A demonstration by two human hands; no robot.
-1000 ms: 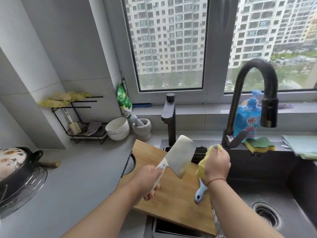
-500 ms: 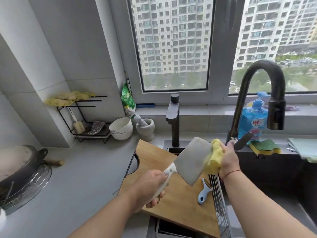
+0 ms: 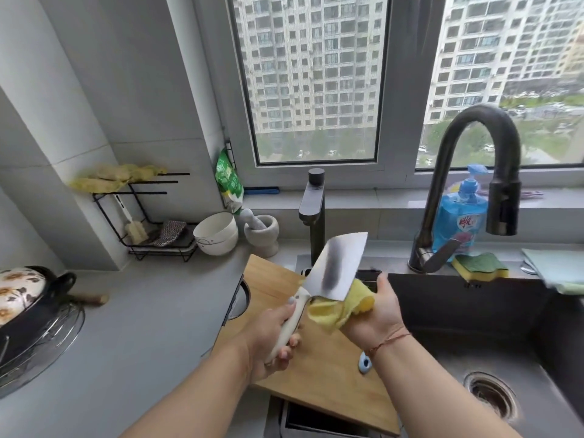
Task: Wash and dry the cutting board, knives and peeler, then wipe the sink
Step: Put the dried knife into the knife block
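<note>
My left hand (image 3: pixel 271 336) grips the white handle of a cleaver (image 3: pixel 335 267), blade raised and tilted up to the right over the wooden cutting board (image 3: pixel 319 374). My right hand (image 3: pixel 376 314) holds a yellow cloth (image 3: pixel 335 311) against the blade's lower edge, near the handle. The board lies across the left part of the dark sink (image 3: pixel 493 330). A light blue peeler (image 3: pixel 365 363) lies on the board, mostly hidden behind my right wrist.
A black gooseneck faucet (image 3: pixel 474 172) arches over the sink, with a blue soap bottle (image 3: pixel 459 216) and a yellow-green sponge (image 3: pixel 480 267) behind it. White bowls (image 3: pixel 216 233), a mortar (image 3: pixel 262 232) and a wire rack (image 3: pixel 148 216) stand on the grey counter. A pot (image 3: pixel 28 298) sits far left.
The cloth in my right hand has slid along the blade from its far end down to the lower edge near the handle. The cleaver has tipped more upright.
</note>
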